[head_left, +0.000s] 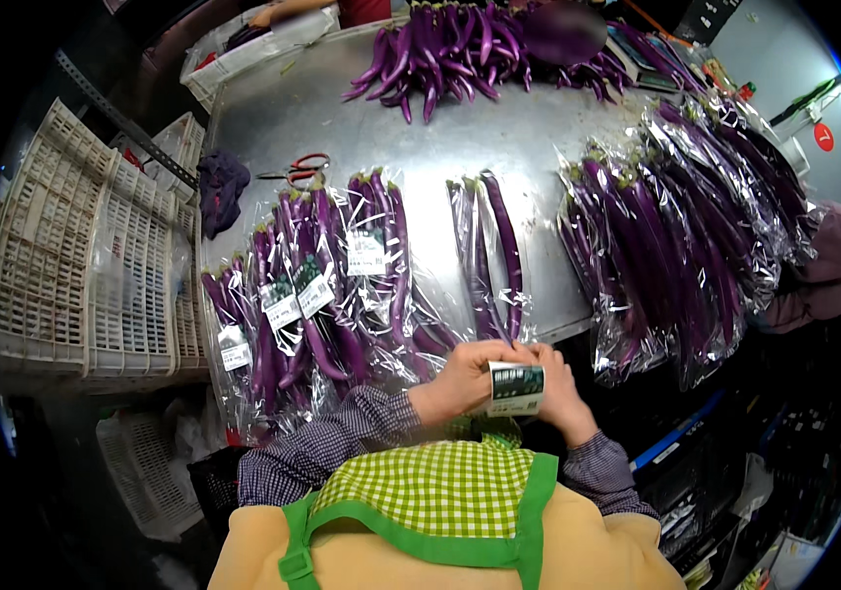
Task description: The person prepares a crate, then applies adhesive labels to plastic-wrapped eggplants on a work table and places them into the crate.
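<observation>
Close to my body, my left hand point(463, 382) and my right hand point(558, 395) meet with fingertips pinched together. Between them is a dark-and-white printed label point(517, 389), gripped from both sides. Just beyond my fingers, a clear bag of long purple eggplants point(507, 251) lies on the metal table point(293, 108), its near end reaching my hands. Whether my fingertips also pinch that bag's end is hidden. To the left rest several bagged eggplants point(317, 295) bearing similar labels.
More bagged eggplants point(647, 246) are heaped at the right, overhanging the table edge. Loose eggplants point(440, 49) pile up at the far side. Red-handled scissors point(304, 169) and a dark cloth point(223, 189) lie at the left. Plastic crates point(57, 246) stand beside the table.
</observation>
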The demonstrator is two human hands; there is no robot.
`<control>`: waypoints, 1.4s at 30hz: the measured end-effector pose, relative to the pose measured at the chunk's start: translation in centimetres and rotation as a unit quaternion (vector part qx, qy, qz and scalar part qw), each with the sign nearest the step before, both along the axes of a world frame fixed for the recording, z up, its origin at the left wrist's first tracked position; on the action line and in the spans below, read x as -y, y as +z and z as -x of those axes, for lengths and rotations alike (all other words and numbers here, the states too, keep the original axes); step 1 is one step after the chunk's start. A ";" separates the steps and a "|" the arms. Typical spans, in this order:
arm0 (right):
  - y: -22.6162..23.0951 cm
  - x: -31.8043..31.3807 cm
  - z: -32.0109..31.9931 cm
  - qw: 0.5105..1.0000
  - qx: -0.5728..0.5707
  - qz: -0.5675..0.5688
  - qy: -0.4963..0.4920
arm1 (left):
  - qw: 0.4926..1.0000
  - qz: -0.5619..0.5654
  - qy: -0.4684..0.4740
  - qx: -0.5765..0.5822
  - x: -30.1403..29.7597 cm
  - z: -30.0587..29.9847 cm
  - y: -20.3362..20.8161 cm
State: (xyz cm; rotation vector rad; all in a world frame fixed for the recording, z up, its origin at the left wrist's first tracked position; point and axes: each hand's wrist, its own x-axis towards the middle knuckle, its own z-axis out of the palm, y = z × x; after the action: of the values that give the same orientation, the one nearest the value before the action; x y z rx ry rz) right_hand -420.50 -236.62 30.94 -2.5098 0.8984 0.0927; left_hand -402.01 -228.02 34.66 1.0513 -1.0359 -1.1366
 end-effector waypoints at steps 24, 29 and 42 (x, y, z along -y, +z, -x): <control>6.8 0.5 -3.1 0.760 0.363 -0.505 -0.186 | 0.992 0.014 0.117 0.049 -0.4 -0.4 -1.4; 6.2 1.2 -3.7 0.812 0.391 -0.409 -0.141 | 0.991 -0.082 0.109 -0.009 -0.6 -0.1 -3.1; -0.7 11.1 -14.1 0.826 0.362 -0.377 -0.210 | 0.867 -0.213 -0.053 0.447 -3.2 -0.8 -3.2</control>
State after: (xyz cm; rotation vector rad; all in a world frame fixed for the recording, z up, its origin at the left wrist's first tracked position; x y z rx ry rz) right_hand -406.36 -247.71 30.20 -1.3792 0.8234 -0.5166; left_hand -401.21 -224.80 31.49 2.0043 -1.6071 -0.9771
